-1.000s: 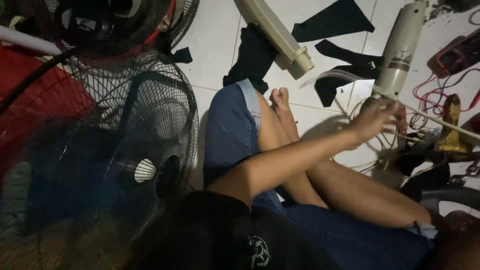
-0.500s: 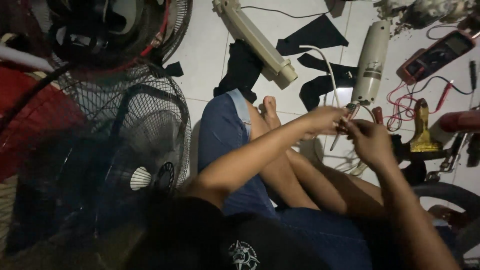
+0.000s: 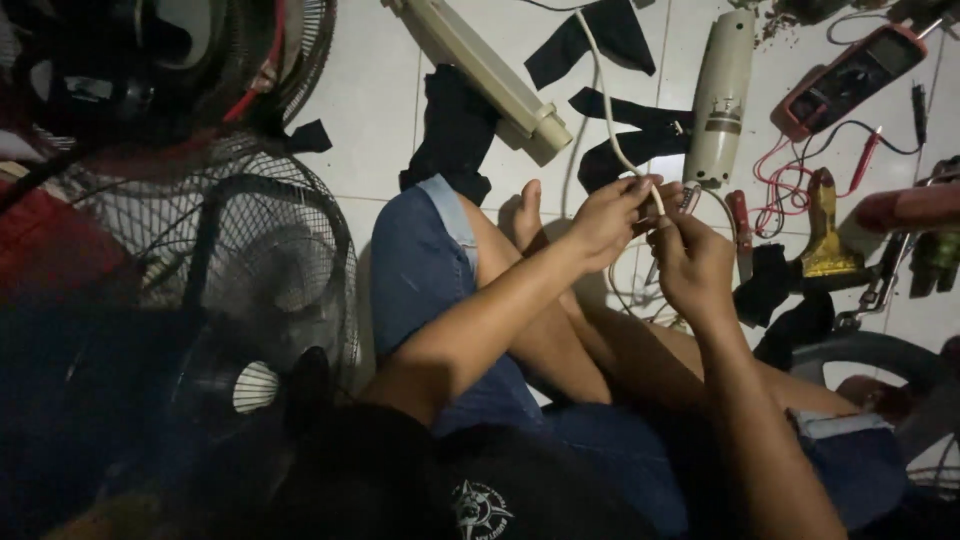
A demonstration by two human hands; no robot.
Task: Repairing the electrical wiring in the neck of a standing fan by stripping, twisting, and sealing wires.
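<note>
At the far left a fan with a wire grille (image 3: 250,290) lies on the tiled floor (image 3: 370,120), with a darker fan housing (image 3: 150,60) above it. Just right of the grille, the person sits cross-legged in blue denim shorts (image 3: 420,280), a bare foot (image 3: 527,215) showing between the knees. Above the knee a long cream plastic casing (image 3: 490,70) lies at an angle, with scraps of black cloth (image 3: 455,130) around it.

The left hand (image 3: 605,220) reaches across the lap, its fingers closed on a white cable (image 3: 610,130) that runs up and away across the floor. Just beside it, the right hand (image 3: 693,265) faces the left, its fingers curled shut around the cable's end; what exactly they pinch is too small to tell. The two hands nearly touch over the shins.

Behind the hands lies a cream cylindrical motor housing (image 3: 722,95). Further right, a red-cased multimeter (image 3: 850,75) rests near the top with its red and black probe leads (image 3: 800,190) trailing down. Below it lies a yellow-handled brush (image 3: 825,235), and at the right edge a red-handled tool (image 3: 905,208).
</note>
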